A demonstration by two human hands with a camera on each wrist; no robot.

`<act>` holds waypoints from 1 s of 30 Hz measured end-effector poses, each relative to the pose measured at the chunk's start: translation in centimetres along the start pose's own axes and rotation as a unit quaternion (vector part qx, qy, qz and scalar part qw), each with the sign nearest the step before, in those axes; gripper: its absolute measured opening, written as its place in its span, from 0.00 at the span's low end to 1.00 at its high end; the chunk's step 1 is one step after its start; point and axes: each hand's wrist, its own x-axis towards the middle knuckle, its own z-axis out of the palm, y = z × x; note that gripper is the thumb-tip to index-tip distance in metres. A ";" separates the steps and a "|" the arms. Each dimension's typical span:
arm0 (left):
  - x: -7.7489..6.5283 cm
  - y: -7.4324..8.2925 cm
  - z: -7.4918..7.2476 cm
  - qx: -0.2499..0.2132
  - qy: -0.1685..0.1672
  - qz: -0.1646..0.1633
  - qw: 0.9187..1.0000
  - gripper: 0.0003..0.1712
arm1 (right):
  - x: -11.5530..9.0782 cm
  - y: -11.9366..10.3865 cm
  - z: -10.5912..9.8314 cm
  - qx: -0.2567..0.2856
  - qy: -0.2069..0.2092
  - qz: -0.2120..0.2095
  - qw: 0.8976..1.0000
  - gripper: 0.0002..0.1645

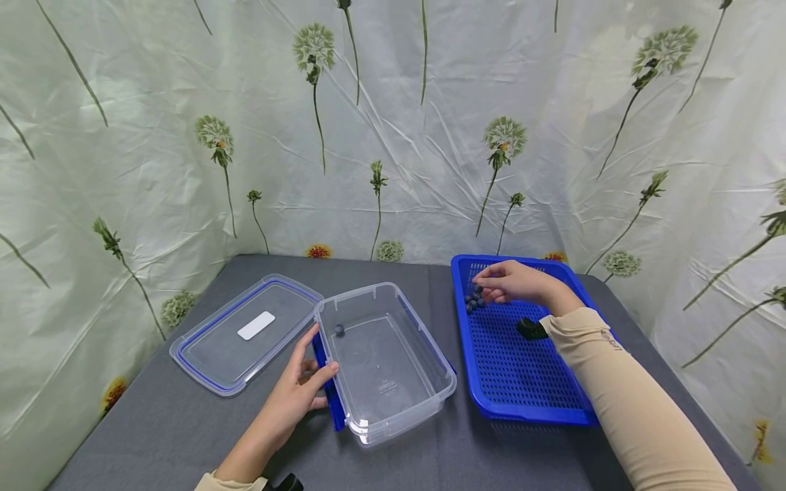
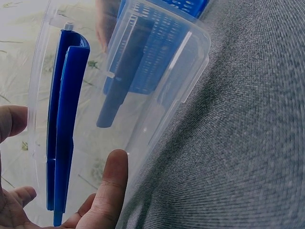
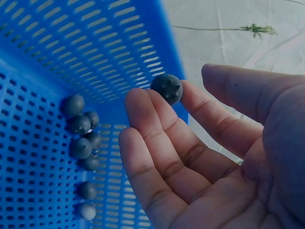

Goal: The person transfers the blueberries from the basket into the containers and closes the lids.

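My right hand (image 1: 512, 281) is above the far left corner of a blue plastic basket (image 1: 482, 402). It pinches one blueberry (image 3: 167, 89) between its fingers, with the thumb apart from the berry. Several more blueberries (image 3: 82, 148) lie along the basket's edge below that hand. On the left, a clear plastic container (image 1: 405, 428) stands uncovered, and a single blueberry (image 1: 340, 330) is inside near its far left corner. My left hand (image 1: 295, 395) grips the container's left side by the blue clasp (image 2: 64, 129), its thumb over the rim and other fingers along the outer wall.
A clear lid (image 1: 215, 341) with a blue seal and a white label lies flat to the left of the container. A grey cloth (image 1: 153, 436) covers the table. Behind hangs a pale curtain (image 1: 417, 157) printed with dandelions.
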 end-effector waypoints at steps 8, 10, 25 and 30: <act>0.0 -0.1 0.0 -0.002 0.001 -0.002 1.000 0.49 | 0.5 -1.1 0.3 0.021 -0.008 -0.023 0.999 0.26; 0.0 -0.1 0.0 -0.004 0.000 -0.002 1.000 0.49 | 0.6 -1.5 0.4 0.016 -0.012 -0.024 1.000 0.26; -0.1 -0.1 0.0 -0.018 -0.001 -0.010 1.000 0.48 | 1.9 -4.0 1.7 -0.032 -0.008 -0.041 0.999 0.28; 0.0 0.0 0.1 -0.020 0.000 -0.011 1.000 0.48 | 2.7 -5.0 2.5 -0.028 -0.014 -0.054 0.998 0.28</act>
